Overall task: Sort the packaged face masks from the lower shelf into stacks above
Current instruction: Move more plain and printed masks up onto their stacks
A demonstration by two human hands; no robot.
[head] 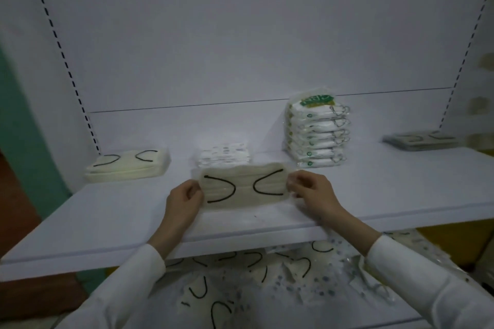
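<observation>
I hold a packaged beige mask with black ear loops [242, 186] just above the upper shelf [107, 222]. My left hand [184, 200] pinches its left edge and my right hand [310, 189] pinches its right edge. On the shelf stand a low stack of beige masks [128, 165] at the left, a short stack of white printed packs [224, 155] right behind the held mask, a tall stack of white packs with green labels [316, 131], and a flat grey stack [419, 140] at the far right. A loose heap of packaged masks [267, 280] lies on the lower shelf.
The white back panel [240, 48] and slotted uprights [66, 67] close in the shelf bay. A green wall strip [24, 128] runs down the left side. The upper shelf's front edge [240, 242] overhangs the heap below, between my forearms.
</observation>
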